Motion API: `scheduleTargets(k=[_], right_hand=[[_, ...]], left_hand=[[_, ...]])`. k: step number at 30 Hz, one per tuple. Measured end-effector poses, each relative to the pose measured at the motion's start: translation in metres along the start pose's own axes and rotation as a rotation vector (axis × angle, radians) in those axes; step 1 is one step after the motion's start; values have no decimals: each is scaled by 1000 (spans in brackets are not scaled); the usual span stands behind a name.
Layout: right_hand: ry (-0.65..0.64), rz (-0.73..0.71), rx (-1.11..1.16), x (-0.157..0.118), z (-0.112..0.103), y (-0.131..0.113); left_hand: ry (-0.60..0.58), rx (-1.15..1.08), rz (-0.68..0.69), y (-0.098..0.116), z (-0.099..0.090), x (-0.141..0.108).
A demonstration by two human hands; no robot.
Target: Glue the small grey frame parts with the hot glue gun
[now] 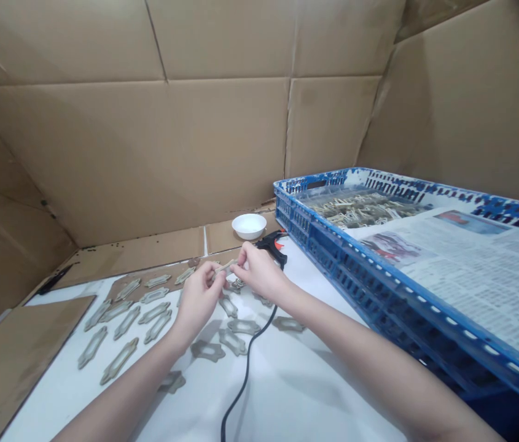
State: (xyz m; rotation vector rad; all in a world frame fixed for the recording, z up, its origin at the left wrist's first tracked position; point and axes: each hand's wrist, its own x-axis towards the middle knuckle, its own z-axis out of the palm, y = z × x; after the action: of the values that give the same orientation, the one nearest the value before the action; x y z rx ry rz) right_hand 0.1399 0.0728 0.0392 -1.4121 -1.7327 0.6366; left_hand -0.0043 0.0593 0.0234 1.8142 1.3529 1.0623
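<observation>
Between my two hands, above the white work surface, is a small beige frame (226,268) with an open middle. My left hand (200,293) pinches its left end, and my right hand (259,270) pinches the right end. Fingers cover part of it. Several similar frames, such as this one (120,361), lie spread to the left, and more (244,326) lie below my hands. Just behind my right hand lies a black glue gun (271,242) with an orange trigger. Its black cord (249,362) runs toward me across the surface.
A white bowl (249,226) stands beyond my hands. On the right, a large blue plastic crate (323,245) holds a pile of small beige pieces (365,209) and a newspaper sheet (462,270). Cardboard walls (222,135) enclose the back and sides. A cardboard sheet (24,356) lies at left.
</observation>
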Motion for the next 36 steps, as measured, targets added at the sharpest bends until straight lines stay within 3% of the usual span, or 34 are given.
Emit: scheduleTargets(k=[6, 10, 13, 21, 25, 29, 31, 34, 36], right_hand=[[-73, 179, 259, 15, -8, 12], [-126, 251, 399, 21, -16, 19], [-168, 251, 449, 22, -24, 17], [-110, 205, 483, 22, -44, 5], [-100, 179, 514, 21, -48, 1], [-60, 157, 572, 21, -59, -3], [-20, 148, 605, 22, -68, -3], [25, 135, 646, 25, -80, 0], [34, 130, 662, 26, -84, 1]], left_hand=[[115, 76, -79, -19, -28, 25], [12, 141, -160, -37, -39, 35], [-60, 291, -115, -44, -31, 39], [-75, 570, -2, -43, 11, 54], [-30, 693, 61, -39, 17, 56], [-3, 761, 151, -22, 15, 46], [-87, 752, 206, -10, 13, 36], [-355, 704, 267, 3, 11, 14], [-460, 698, 291, 6, 12, 0]])
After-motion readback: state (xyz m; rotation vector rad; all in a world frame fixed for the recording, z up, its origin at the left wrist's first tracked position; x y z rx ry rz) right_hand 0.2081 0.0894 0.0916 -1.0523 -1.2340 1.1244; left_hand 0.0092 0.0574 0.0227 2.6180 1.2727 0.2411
